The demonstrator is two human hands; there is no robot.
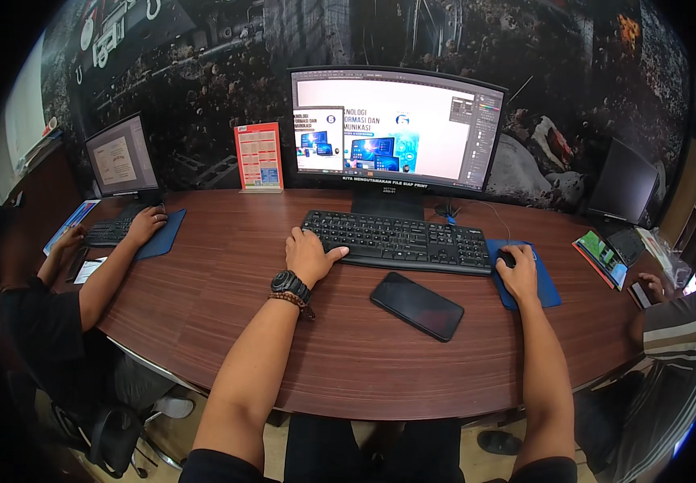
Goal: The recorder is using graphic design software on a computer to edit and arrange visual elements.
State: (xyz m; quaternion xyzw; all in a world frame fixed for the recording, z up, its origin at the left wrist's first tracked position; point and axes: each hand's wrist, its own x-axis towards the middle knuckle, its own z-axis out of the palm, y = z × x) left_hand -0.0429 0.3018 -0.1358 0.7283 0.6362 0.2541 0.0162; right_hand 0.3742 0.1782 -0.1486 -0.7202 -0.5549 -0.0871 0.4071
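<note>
My left hand (309, 256) rests at the left end of a black keyboard (403, 240), fingers over the keys and the thumb spread along its front edge. A black watch (290, 283) and a beaded bracelet are on that wrist. Under my right hand (520, 275) is a dark computer mouse (507, 258), mostly covered by the palm and fingers. The mouse sits on a blue mouse pad (547, 283). Between my forearms a black smartphone (418, 306) lies on the table, its screen dark. Behind the keyboard, a wide monitor (436, 129) displays a design program with a blue-and-white layout.
On the wooden table (203, 298) a red-and-white calendar card (259, 157) stands left of the monitor. A co-worker (50, 306) at left uses another keyboard (111, 232). At right, another person's hand (651, 286) is near colourful booklets (601, 258) and a second monitor (623, 181).
</note>
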